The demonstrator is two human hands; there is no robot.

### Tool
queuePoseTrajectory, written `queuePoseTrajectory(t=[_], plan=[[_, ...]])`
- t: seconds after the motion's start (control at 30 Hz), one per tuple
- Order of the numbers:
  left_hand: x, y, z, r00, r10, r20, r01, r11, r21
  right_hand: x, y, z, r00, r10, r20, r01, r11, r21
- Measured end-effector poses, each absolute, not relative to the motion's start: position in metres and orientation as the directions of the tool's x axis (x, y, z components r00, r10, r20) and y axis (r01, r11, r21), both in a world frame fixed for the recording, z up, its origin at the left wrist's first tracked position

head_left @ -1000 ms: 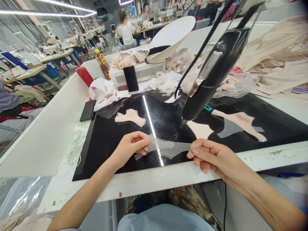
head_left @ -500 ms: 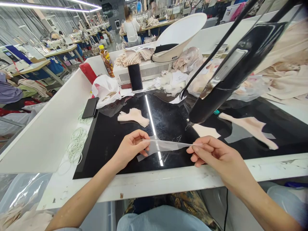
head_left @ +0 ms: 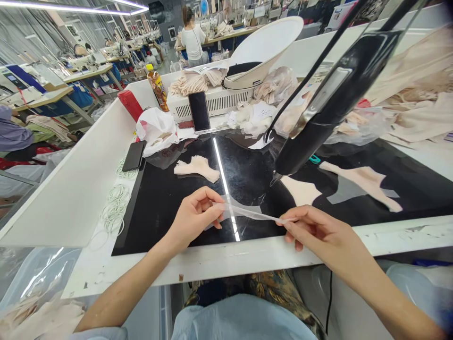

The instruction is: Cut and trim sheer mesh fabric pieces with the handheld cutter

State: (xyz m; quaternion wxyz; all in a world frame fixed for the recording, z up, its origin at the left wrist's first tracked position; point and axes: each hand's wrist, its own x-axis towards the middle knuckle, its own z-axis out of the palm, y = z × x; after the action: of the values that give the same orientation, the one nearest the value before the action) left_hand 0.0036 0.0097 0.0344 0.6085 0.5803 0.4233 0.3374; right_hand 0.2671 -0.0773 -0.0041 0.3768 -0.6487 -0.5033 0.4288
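While the translucent film strip [head_left: 247,213] is held stretched just above the near edge of the black tabletop [head_left: 159,208], it is pinched at both ends. The grip of the left hand [head_left: 196,216] is clamped on its left end, thumb pressed against fingertips, and the grip of the right hand [head_left: 320,231] is clamped on its right end in the same way. The strip is seen almost edge-on and slightly twisted, with a wider flap showing below the left hand. Over the tabletop, beyond the right hand, a black hanging tool [head_left: 318,118] is suspended, its tip pointed down close to a small beige piece [head_left: 301,191]. Farther right, a long beige piece [head_left: 359,182] is laid flat on the dark surface. Beyond the left hand, a folded beige piece [head_left: 196,167] is laid, well apart from the strip. Along the white margin on the left, white elastic loops [head_left: 115,212] are scattered and a dark phone [head_left: 133,156] is laid flat. At the back, a second phone [head_left: 198,111] is propped upright against a white vented box [head_left: 221,103].
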Motion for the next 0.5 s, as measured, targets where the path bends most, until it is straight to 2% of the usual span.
queuePoseTrajectory(t=[0.13,0.23,0.37,0.5], plan=[[0.009,-0.003,0.049,0.461,0.869,-0.18,0.184,0.105,0.977,0.271,-0.084,-0.002,0.067,0.983,-0.174,0.585,-0.18,-0.791],[0.013,-0.009,0.055,0.476,0.86,-0.186,0.265,0.061,0.962,0.269,-0.09,0.002,0.024,0.996,-0.088,0.696,-0.079,-0.713],[0.02,-0.014,0.058,0.486,0.863,-0.14,0.361,-0.052,0.931,0.251,-0.095,0.011,-0.084,0.996,0.019,0.672,0.071,-0.737],[0.026,-0.019,0.061,0.507,0.857,-0.096,0.422,-0.15,0.894,0.224,-0.091,0.016,-0.11,0.994,0.017,0.589,0.079,-0.805]])
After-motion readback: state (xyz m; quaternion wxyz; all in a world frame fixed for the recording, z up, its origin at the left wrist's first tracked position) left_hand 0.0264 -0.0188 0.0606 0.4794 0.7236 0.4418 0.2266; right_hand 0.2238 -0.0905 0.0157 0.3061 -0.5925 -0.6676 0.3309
